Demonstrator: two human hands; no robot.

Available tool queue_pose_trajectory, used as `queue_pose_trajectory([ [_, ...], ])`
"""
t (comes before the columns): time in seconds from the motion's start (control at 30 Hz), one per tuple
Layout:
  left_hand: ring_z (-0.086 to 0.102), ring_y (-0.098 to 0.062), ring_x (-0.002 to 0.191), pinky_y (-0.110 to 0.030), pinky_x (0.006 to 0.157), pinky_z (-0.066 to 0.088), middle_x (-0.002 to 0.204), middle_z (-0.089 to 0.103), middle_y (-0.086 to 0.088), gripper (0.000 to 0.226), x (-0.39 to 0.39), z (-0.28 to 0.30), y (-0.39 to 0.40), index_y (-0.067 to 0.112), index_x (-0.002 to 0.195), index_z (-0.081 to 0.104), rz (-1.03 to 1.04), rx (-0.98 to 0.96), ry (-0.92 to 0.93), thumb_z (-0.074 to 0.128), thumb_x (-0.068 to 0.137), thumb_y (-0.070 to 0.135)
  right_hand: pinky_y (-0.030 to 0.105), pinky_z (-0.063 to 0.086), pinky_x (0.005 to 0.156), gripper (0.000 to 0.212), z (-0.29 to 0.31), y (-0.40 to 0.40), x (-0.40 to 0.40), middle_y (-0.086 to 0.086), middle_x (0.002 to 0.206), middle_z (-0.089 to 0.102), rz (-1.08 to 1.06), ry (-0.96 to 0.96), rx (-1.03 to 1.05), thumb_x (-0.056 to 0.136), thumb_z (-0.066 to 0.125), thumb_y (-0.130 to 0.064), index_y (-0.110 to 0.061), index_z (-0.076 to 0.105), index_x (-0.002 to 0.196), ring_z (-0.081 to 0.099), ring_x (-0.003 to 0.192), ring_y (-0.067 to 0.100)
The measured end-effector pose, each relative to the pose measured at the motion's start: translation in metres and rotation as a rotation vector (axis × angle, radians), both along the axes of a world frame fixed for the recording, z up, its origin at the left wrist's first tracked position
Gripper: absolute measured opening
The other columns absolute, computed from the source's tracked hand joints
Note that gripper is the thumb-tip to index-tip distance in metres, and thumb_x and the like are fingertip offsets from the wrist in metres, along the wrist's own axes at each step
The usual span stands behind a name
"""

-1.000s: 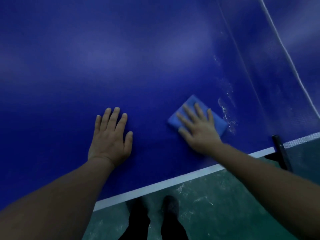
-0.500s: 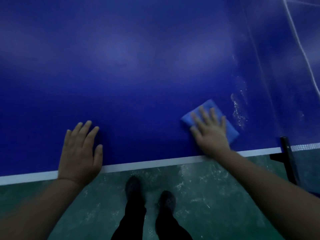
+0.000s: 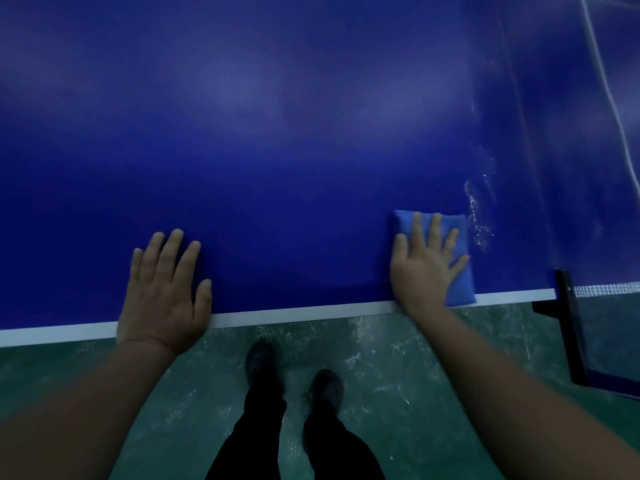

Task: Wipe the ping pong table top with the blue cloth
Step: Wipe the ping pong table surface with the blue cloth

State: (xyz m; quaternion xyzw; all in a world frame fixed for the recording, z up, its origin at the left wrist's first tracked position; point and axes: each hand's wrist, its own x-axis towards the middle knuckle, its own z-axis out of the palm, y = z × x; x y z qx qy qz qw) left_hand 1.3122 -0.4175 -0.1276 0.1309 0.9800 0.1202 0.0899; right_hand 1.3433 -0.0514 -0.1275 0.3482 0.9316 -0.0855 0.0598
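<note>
We are pressing the folded blue cloth (image 3: 457, 265) flat under the spread right hand (image 3: 427, 268) at the counter (image 3: 277, 150) edge, left hand (image 3: 164, 289) spread flat for support, and should be keeping even pressure toward the white specks (image 3: 479, 216) just beside it.

No legible text or markings anywhere.

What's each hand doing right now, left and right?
Left hand: open, flat on the table, holding nothing.
Right hand: open, fingers straight, pressing the cloth onto the table.
</note>
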Motion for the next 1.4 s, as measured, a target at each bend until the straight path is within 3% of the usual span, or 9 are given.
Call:
queue_pose_trajectory([
  [0.17,0.020,-0.037,0.148,-0.057,0.120,0.012,0.158,0.031,-0.019,0.069,0.000,0.000,0.000,0.002,0.145,0.044,0.012,-0.026,-0.003,0.028,0.092,0.043,0.069,0.008,0.117,0.054,-0.009,-0.084,-0.007,-0.004,0.164,0.026,0.987,0.004,-0.019,0.100,0.030,-0.056,-0.040,0.035,0.151,0.015,0.152,0.033],
  [0.33,0.022,-0.036,0.148,-0.060,0.120,0.011,0.158,0.033,-0.015,0.065,0.002,-0.001,-0.001,0.008,0.146,0.046,0.048,-0.034,0.006,0.030,0.093,0.042,0.060,-0.007,0.119,0.057,-0.011,-0.036,-0.064,-0.011,0.168,0.003,0.382,-0.027,-0.005,0.101,0.023,-0.058,-0.045,0.016,0.156,-0.005,0.154,0.024],
  [0.47,0.024,-0.036,0.148,-0.062,0.117,0.017,0.157,0.035,-0.013,0.062,0.001,-0.006,-0.004,0.010,0.145,0.047,0.042,-0.031,0.043,0.032,0.094,0.041,0.061,0.000,0.119,0.058,-0.011,-0.063,-0.102,-0.008,0.166,0.018,0.885,0.014,-0.031,0.098,0.023,-0.057,-0.041,0.030,0.154,0.007,0.154,0.027],
  [0.7,0.024,-0.034,0.148,-0.061,0.117,0.017,0.157,0.036,-0.012,0.060,0.002,-0.017,-0.007,0.011,0.145,0.047,0.016,-0.029,0.124,0.035,0.094,0.039,0.061,-0.004,0.120,0.057,-0.012,-0.067,-0.293,-0.010,0.168,0.005,0.606,0.026,-0.004,0.101,0.021,-0.057,-0.043,0.017,0.156,-0.004,0.154,0.026],
  [0.87,0.029,-0.037,0.144,-0.059,0.118,0.017,0.153,0.037,-0.020,0.061,0.004,-0.018,-0.009,0.004,0.145,0.038,0.086,0.045,0.187,0.038,0.093,0.037,0.068,0.002,0.117,0.055,-0.016,-0.146,-0.206,-0.002,0.166,0.019,1.238,0.084,-0.003,0.101,0.030,-0.053,-0.038,0.032,0.153,0.007,0.154,0.033],
  [0.97,0.035,-0.039,0.140,-0.062,0.115,0.022,0.147,0.044,-0.021,0.057,0.004,-0.019,-0.008,0.002,0.136,0.051,0.075,0.045,0.187,0.037,0.094,0.037,0.066,0.003,0.118,0.051,-0.014,-0.109,-0.087,-0.002,0.166,0.018,1.708,0.025,-0.044,0.104,0.030,-0.053,-0.040,0.030,0.154,0.008,0.153,0.036],
  [1.03,0.036,-0.039,0.140,-0.062,0.115,0.022,0.147,0.045,-0.021,0.056,0.005,-0.018,-0.008,0.003,0.134,0.055,0.062,0.023,0.158,0.036,0.094,0.037,0.066,0.008,0.118,0.051,-0.009,-0.063,-0.081,-0.001,0.166,0.020,1.770,0.006,-0.005,0.104,0.030,-0.054,-0.041,0.028,0.154,0.012,0.152,0.037],
  [1.23,0.035,-0.036,0.141,-0.060,0.115,0.022,0.147,0.046,-0.019,0.056,0.003,-0.011,-0.008,0.004,0.135,0.057,0.086,0.022,0.119,0.037,0.093,0.037,0.065,0.001,0.119,0.057,-0.004,-0.110,-0.168,-0.005,0.167,0.014,0.692,0.056,0.006,0.101,0.027,-0.053,-0.040,0.024,0.156,0.003,0.154,0.029],
  [1.4,0.040,-0.035,0.137,-0.062,0.115,0.022,0.143,0.051,-0.018,0.051,0.006,-0.012,-0.033,0.005,0.130,0.059,0.166,0.086,0.214,0.041,0.092,0.033,0.063,0.001,0.119,0.054,-0.016,-0.165,-0.123,-0.007,0.165,0.021,1.553,0.046,-0.015,0.102,0.027,-0.054,-0.041,0.026,0.155,0.009,0.154,0.029],
])
